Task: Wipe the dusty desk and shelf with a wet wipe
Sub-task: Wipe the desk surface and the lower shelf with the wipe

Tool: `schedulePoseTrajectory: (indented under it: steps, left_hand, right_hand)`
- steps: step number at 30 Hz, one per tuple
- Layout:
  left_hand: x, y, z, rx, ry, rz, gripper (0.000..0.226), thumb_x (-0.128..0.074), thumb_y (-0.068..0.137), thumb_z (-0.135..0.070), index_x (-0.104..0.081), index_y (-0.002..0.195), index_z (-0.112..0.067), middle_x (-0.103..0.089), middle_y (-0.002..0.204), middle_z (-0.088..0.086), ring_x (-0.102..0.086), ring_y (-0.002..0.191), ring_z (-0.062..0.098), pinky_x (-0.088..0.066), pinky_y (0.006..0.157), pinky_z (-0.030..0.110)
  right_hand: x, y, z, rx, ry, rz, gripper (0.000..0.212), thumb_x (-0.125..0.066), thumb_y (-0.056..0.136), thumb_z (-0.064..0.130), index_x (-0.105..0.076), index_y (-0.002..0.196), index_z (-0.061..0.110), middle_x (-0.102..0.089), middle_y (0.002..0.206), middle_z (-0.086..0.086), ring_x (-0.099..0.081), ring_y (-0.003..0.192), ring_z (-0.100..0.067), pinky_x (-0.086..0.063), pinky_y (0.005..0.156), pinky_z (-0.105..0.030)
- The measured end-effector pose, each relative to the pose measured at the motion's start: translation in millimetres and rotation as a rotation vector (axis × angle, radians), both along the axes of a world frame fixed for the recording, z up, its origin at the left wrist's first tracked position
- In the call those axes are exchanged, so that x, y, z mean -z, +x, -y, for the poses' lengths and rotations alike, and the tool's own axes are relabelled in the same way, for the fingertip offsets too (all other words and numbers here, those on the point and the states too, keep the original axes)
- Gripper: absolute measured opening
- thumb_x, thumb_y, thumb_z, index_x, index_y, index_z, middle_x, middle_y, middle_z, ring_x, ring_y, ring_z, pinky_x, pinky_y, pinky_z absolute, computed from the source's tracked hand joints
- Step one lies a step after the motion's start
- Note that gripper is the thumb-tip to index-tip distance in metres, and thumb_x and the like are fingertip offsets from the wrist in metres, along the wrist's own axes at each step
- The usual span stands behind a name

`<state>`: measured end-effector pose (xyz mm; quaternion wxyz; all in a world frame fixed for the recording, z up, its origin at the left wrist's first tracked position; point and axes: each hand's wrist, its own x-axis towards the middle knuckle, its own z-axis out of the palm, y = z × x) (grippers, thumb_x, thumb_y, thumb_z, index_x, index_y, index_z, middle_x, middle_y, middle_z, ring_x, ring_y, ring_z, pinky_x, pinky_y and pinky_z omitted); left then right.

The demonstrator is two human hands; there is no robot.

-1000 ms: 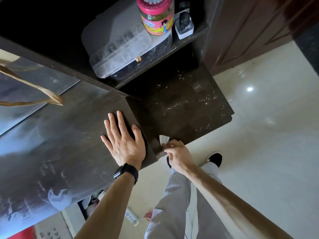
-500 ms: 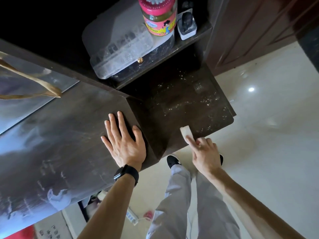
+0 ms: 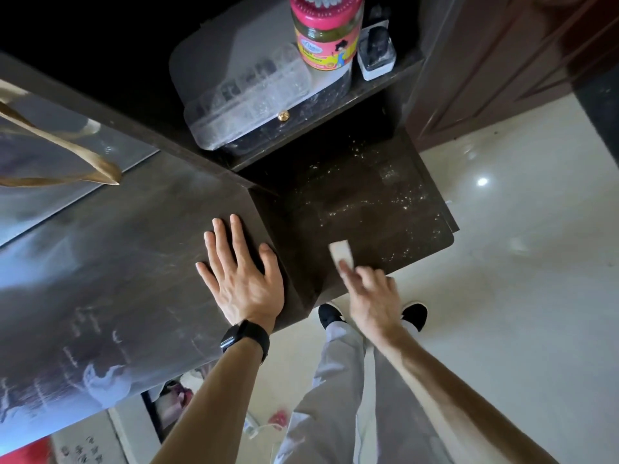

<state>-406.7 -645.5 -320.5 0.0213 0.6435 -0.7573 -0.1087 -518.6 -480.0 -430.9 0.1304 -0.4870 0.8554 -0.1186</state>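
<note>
A dark wooden desk (image 3: 140, 262) fills the left side, its top streaked with dust. My left hand (image 3: 243, 277) lies flat on its right corner, fingers spread, a black watch on the wrist. To the right and lower sits a dark shelf (image 3: 368, 202) speckled with pale crumbs. My right hand (image 3: 371, 298) presses a folded white wet wipe (image 3: 341, 253) onto the shelf near its front edge; the hand is blurred.
An upper shelf holds a clear plastic organiser box (image 3: 244, 105), a pink-lidded jar (image 3: 325, 31) and a small white-and-black item (image 3: 375, 55). A tan strap (image 3: 67, 145) lies at the left. A wooden door (image 3: 502, 61) stands right; glossy floor (image 3: 519, 296) below.
My right hand has carried the wipe from the shelf's front left corner rightward and a little deeper onto the shelf. My left hand has stayed flat on the desk.
</note>
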Motion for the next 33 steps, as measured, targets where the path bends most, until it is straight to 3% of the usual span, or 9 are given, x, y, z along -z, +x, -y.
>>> schedulePoseTrajectory:
  steps: [4,7,10,14,17,22,26,29,33]
  left_hand:
    - [-2.1,-0.3,0.5,0.009,0.004,0.003,0.065,-0.030,0.096,-0.046,-0.017,0.159,-0.030,-0.011,0.167,-0.004,-0.003,0.154,0.019,-0.005,0.123,0.055]
    - [-3.0,-0.5,0.1,0.011,0.002,0.002,0.065,-0.030,0.097,-0.045,-0.019,0.158,-0.029,-0.012,0.167,-0.003,-0.005,0.154,0.020,-0.005,0.123,0.056]
    - [-3.3,-0.5,-0.1,0.016,0.005,0.001,0.064,-0.031,0.097,-0.045,-0.018,0.158,-0.029,-0.011,0.167,-0.003,-0.004,0.154,0.019,-0.006,0.123,0.056]
    - [-1.8,0.3,0.7,0.002,0.003,-0.002,0.065,-0.031,0.096,-0.045,-0.019,0.158,-0.030,-0.012,0.167,-0.004,-0.004,0.154,0.018,-0.006,0.123,0.056]
    - [-1.7,0.3,0.8,0.005,-0.004,-0.006,0.065,-0.031,0.096,-0.046,-0.020,0.158,-0.030,-0.013,0.167,-0.004,-0.005,0.154,0.018,-0.007,0.123,0.056]
    - [-3.3,1.5,0.7,0.007,0.006,-0.024,0.065,-0.030,0.096,-0.046,-0.020,0.158,-0.030,-0.012,0.167,-0.003,-0.005,0.154,0.019,-0.007,0.122,0.057]
    - [-2.7,2.2,0.9,0.012,0.008,-0.019,0.065,-0.029,0.096,-0.046,-0.019,0.158,-0.030,-0.011,0.167,-0.002,-0.004,0.154,0.019,-0.006,0.123,0.056]
    - [-2.9,2.8,1.2,0.024,0.017,-0.017,0.066,-0.028,0.096,-0.046,-0.017,0.159,-0.029,-0.009,0.168,-0.002,-0.003,0.154,0.020,-0.007,0.123,0.056]
    - [-4.1,2.7,0.4,0.016,0.015,-0.005,0.066,-0.031,0.096,-0.046,-0.020,0.159,-0.028,-0.012,0.167,-0.002,-0.005,0.154,0.020,-0.009,0.122,0.056]
  right_hand:
    - [-5.3,-65.8,-26.9,0.326,0.034,-0.051,0.071,-0.068,0.069,0.005,-0.056,0.136,0.025,-0.053,0.109,-0.009,-0.049,0.084,-0.033,-0.045,0.067,-0.041]
    - [-2.4,-78.4,-24.2,0.407,-0.017,-0.004,0.066,-0.067,0.070,-0.003,-0.059,0.133,0.017,-0.054,0.101,-0.015,-0.051,0.079,-0.035,-0.048,0.068,-0.043]
    - [2.3,-47.4,-7.0,0.245,-0.085,0.050,0.060,-0.066,0.072,-0.004,-0.062,0.129,0.014,-0.055,0.090,-0.010,-0.050,0.075,-0.030,-0.049,0.065,-0.039]
    - [7.5,18.0,25.0,-0.195,-0.106,0.127,0.065,-0.072,0.065,0.006,-0.062,0.128,0.018,-0.056,0.086,-0.003,-0.051,0.072,-0.026,-0.050,0.062,-0.037]
    - [10.3,6.5,33.4,-0.296,-0.127,0.111,0.066,-0.076,0.065,0.010,-0.062,0.129,0.017,-0.057,0.088,-0.004,-0.054,0.075,-0.026,-0.053,0.066,-0.036]
    - [7.9,-79.1,-19.6,0.168,-0.149,0.079,0.053,-0.060,0.073,-0.005,-0.069,0.122,0.013,-0.062,0.091,-0.011,-0.062,0.076,-0.033,-0.058,0.062,-0.037]
    - [1.6,-114.3,-35.3,0.296,-0.097,-0.059,0.045,-0.051,0.078,0.005,-0.068,0.119,0.003,-0.061,0.090,-0.018,-0.062,0.079,-0.037,-0.058,0.065,-0.041]
    - [-0.5,-79.6,-11.8,0.091,-0.050,-0.037,0.046,-0.068,0.079,0.004,-0.064,0.125,0.006,-0.060,0.089,-0.013,-0.057,0.077,-0.033,-0.056,0.062,-0.040]
    - [-1.4,-17.4,25.6,-0.368,-0.038,-0.034,0.055,-0.064,0.084,0.025,-0.053,0.137,0.015,-0.057,0.093,-0.003,-0.052,0.080,-0.026,-0.045,0.065,-0.039]
